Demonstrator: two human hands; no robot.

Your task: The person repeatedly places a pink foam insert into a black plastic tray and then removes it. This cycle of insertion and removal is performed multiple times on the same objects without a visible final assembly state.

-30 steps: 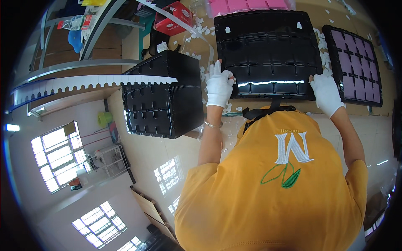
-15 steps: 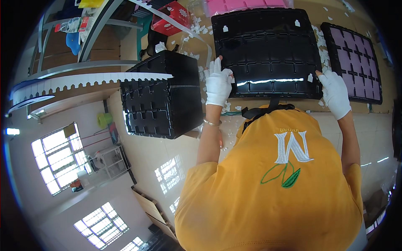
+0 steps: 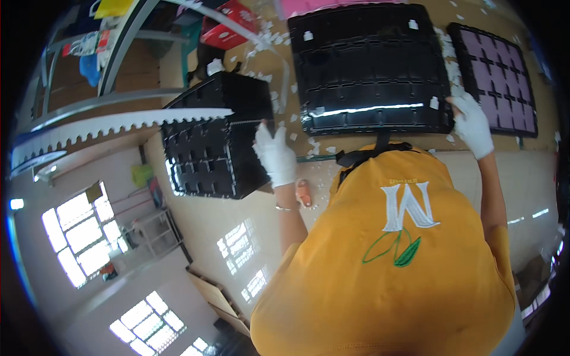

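A large black plastic tray (image 3: 368,65) with a moulded grid lies on the table in front of me. Small white pieces sit close to its corners. My right hand (image 3: 473,126), in a white glove, is at the tray's right edge, thumb at the rim and fingers closed there. My left hand (image 3: 275,157), also gloved, is off the tray, in front of the stack of black trays (image 3: 246,136) at the left. Its fingers are apart with nothing in them; whether they touch the stack I cannot tell.
Right of the tray lies another black tray with purple cells (image 3: 497,80). White scraps (image 3: 449,56) litter the tabletop (image 3: 276,65). A red box (image 3: 228,24) and pink material (image 3: 320,6) lie farther back. A toothed white strip (image 3: 124,123) crosses the left, beside a metal shelf frame (image 3: 127,41).
My left hand has let go of the tray's left edge and moved left to the stack. My right hand remains at the right edge. The whole view has shifted slightly.
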